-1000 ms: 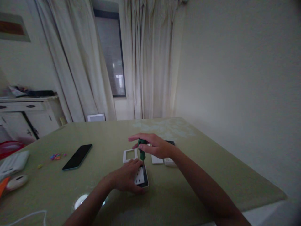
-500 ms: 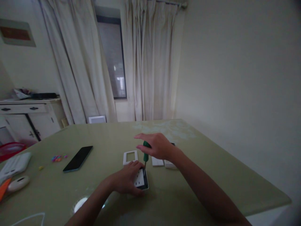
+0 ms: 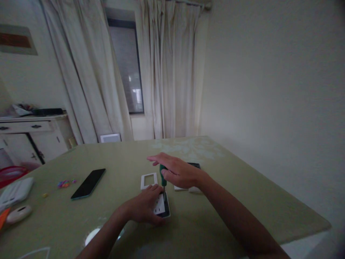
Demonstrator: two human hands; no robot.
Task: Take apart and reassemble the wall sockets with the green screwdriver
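My left hand [image 3: 145, 204] grips a white wall socket [image 3: 159, 208] with a dark frame on the tabletop, fingers over its far end and thumb at its near edge. Above it, my right hand [image 3: 179, 171] has a green-handled screwdriver [image 3: 163, 176] between thumb and fingers, the fingers stretched rather straight over the handle. The screwdriver stands nearly upright, its shaft down at the socket's dark far part; the exact tip contact is too small to tell. Just beyond my left fingers lies a white rectangular frame [image 3: 145, 175].
Partly behind my right hand lie white pieces [image 3: 194, 189] and a dark-topped item [image 3: 194, 165]. A phone [image 3: 88, 183], small colourful beads [image 3: 64, 184], a white power strip [image 3: 16, 192] and a rounded white object [image 3: 18, 214] are on the table's [image 3: 242, 201] left side.
My right hand and the top of the screwdriver handle have shifted left, making the screwdriver more upright. My left hand stays on the socket. The view has moved slightly.
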